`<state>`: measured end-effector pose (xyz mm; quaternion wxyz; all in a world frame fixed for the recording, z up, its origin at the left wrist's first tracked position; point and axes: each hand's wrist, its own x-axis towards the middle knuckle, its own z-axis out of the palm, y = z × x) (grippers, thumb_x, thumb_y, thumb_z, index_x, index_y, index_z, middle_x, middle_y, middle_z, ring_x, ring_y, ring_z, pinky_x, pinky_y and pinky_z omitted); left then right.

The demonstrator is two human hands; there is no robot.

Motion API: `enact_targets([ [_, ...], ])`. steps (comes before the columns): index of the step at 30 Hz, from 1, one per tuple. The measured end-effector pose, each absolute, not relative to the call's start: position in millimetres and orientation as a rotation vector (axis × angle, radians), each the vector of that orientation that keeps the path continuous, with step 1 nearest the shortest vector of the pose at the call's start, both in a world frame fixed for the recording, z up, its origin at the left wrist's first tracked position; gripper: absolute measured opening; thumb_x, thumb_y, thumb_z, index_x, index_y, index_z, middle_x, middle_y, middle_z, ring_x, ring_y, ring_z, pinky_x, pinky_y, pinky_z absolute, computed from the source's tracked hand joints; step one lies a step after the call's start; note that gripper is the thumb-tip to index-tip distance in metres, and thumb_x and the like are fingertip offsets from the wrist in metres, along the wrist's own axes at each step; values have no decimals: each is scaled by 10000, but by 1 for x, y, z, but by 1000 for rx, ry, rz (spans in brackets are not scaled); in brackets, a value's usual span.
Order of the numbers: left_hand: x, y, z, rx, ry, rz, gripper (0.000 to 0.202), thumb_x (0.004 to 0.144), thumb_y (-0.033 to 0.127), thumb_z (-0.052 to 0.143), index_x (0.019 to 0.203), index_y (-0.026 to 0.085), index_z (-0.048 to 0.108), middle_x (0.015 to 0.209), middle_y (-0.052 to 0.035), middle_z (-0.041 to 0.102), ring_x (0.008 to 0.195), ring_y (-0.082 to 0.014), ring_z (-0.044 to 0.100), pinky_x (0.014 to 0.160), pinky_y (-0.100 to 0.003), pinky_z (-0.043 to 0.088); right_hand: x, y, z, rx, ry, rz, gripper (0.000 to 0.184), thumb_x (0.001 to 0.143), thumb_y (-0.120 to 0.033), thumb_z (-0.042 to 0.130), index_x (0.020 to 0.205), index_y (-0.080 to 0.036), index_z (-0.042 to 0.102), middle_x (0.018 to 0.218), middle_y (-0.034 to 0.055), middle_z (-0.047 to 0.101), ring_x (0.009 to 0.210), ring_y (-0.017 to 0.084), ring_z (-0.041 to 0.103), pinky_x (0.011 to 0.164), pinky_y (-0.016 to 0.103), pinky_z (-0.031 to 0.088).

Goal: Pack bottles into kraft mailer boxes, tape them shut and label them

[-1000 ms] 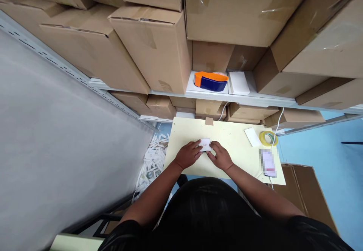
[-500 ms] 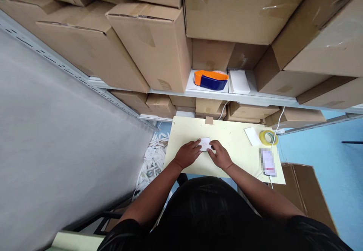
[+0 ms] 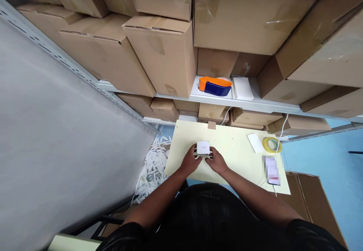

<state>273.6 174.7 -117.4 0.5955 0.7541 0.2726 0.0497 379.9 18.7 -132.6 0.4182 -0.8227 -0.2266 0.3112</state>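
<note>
Between my two hands a small white box with faint markings on its top is held over the pale yellow tabletop. My left hand grips its left side, with the fingers around the edge and the thumb at the near side. On the right side, my right hand grips it in the same way. The underside of the box is hidden.
On the table's right lie a white card, a yellow tape roll and a phone with a cable. Cardboard boxes fill the shelves, with an orange-and-blue tape dispenser. White scraps pile up at left.
The box has tilted so its near side shows, and its top markings have turned. My hands have shifted from its top and edges to its two sides. The view has tilted slightly.
</note>
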Motion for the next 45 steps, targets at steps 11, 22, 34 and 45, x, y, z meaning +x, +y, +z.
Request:
enact_targets([
  [11,338,299,-110,1847,702,292,639,743,139,714,1360,197,555,1279,-112,707,1129,-276,686,999,-446,545,436,172,-125,-2051,-619,801,576,782,-184,714,1313,-238,497,1321,76,680,1055,217,712,922,375,572],
  [22,302,310,-155,1699,761,374,680,814,248,691,1448,195,452,1508,-210,522,1310,-308,598,940,-432,578,493,125,10,-2123,-1082,-284,302,963,-346,568,1225,-211,635,1172,130,678,1147,305,593,1052,503,456],
  [34,143,241,-164,1873,921,143,433,863,432,575,1241,222,581,1244,-120,690,1135,-277,709,874,-416,616,591,133,92,-2434,-1365,-606,277,983,-384,554,954,-140,681,941,157,690,1044,329,503,981,512,359],
  [45,130,239,-148,1981,774,36,334,867,276,558,1190,224,625,1219,-90,692,1122,-237,700,899,-386,594,432,-51,-61,-2644,-1121,-344,288,1000,-410,516,970,-166,665,925,140,707,926,313,606,916,456,432],
])
